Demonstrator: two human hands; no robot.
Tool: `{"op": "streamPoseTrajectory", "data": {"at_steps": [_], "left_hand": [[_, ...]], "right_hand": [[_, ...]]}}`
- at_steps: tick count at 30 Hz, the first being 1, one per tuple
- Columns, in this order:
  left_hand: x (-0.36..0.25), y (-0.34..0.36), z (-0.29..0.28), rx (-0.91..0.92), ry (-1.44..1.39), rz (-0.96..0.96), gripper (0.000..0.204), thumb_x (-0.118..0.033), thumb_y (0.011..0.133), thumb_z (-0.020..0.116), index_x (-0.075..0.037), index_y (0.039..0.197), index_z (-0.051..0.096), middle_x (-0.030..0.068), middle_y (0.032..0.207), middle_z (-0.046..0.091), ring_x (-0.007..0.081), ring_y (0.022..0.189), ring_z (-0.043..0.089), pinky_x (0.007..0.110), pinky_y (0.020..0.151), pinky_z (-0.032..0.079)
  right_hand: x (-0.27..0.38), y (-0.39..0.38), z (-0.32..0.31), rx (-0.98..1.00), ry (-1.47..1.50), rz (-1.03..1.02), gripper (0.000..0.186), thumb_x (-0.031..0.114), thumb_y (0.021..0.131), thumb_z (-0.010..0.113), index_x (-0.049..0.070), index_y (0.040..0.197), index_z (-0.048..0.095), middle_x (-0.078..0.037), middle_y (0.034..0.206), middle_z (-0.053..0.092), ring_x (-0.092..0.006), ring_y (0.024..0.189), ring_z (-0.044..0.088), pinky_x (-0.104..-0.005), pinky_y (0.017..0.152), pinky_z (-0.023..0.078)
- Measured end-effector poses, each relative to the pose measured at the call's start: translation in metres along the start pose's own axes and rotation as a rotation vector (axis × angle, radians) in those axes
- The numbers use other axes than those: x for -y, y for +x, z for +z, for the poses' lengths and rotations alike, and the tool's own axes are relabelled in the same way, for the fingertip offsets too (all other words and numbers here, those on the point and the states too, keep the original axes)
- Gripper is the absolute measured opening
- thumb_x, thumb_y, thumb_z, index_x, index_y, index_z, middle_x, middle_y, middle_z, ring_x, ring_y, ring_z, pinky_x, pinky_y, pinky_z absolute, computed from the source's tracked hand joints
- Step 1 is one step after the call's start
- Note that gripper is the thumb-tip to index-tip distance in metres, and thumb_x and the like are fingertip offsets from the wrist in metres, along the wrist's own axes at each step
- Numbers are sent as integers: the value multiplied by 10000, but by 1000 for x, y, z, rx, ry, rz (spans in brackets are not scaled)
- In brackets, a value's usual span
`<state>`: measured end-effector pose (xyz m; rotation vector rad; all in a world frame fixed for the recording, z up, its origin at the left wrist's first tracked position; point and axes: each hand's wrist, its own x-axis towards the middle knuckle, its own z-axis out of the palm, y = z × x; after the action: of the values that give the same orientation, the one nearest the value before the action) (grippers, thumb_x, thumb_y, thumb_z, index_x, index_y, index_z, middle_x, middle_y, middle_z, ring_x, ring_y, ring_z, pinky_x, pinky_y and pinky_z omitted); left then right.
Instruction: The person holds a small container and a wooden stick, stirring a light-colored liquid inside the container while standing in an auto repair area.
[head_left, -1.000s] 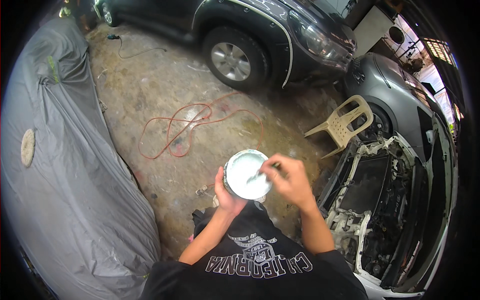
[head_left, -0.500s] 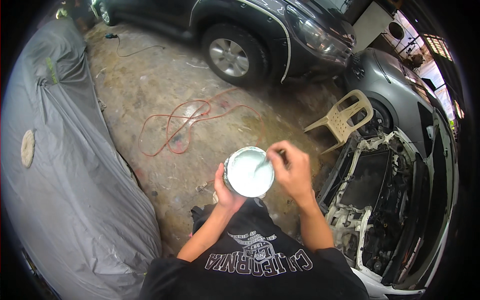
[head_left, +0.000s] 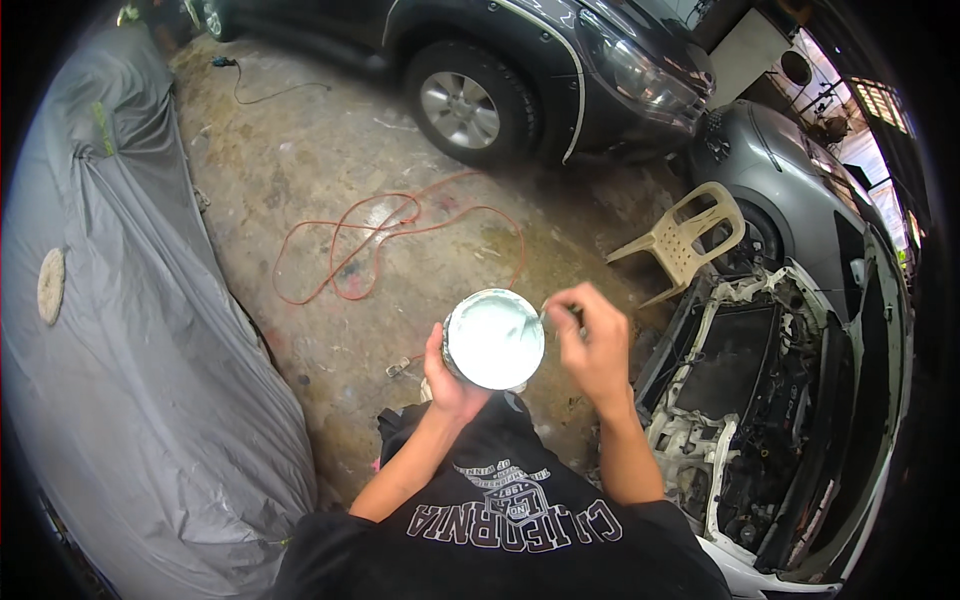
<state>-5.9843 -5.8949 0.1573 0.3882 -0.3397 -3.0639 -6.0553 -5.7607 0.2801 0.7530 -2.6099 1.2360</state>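
Note:
An open round can (head_left: 447, 342) is held in front of my body by my left hand (head_left: 452, 382), whose thumb and fingers wrap round its left side and underside. Thick pale mint-white paint or putty (head_left: 490, 345) fills it, with stir marks near the right side. At the can's right rim my right hand (head_left: 595, 345) pinches a thin stirring tool (head_left: 544, 312). Only a short bit of that tool shows; its kind cannot be made out.
A grey-covered vehicle (head_left: 170, 300) with a round fluffy pad (head_left: 51, 286) lies left. An orange-red cord (head_left: 350, 228) coils across the stained floor. Ahead stands a dark car (head_left: 460, 105); to the right, a beige plastic chair (head_left: 680, 245) and an exposed engine bay (head_left: 740, 380).
My right hand has moved slightly right, drawing the tool from the middle of the paint to the can's right rim. The can has shifted slightly left and up.

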Motion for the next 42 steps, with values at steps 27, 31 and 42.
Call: {"op": "streamPoseTrajectory", "data": {"at_steps": [27,31,42], "left_hand": [[-1,1,-3,55,2,-16,711,-572,989,310,-44,1438,467,139,1429,533,302,1321,507,448,1119,390],[-3,3,-7,37,-4,-5,702,-580,981,327,-65,1431,484,121,1420,541,298,1300,523,455,1099,409],[-2,5,-4,48,20,20,711,-582,981,328,-56,1435,475,126,1425,537,303,1302,521,458,1096,413]], "right_hand": [[-8,6,13,129,152,54,53,64,856,669,36,900,677,-136,813,681,-244,664,652,-335,595,481],[-7,3,15,165,179,23,51,63,853,671,35,895,674,-131,824,687,-255,677,661,-341,592,481],[-10,2,1,304,256,-51,56,62,858,668,16,888,678,-135,790,667,-222,649,641,-314,590,474]]}}
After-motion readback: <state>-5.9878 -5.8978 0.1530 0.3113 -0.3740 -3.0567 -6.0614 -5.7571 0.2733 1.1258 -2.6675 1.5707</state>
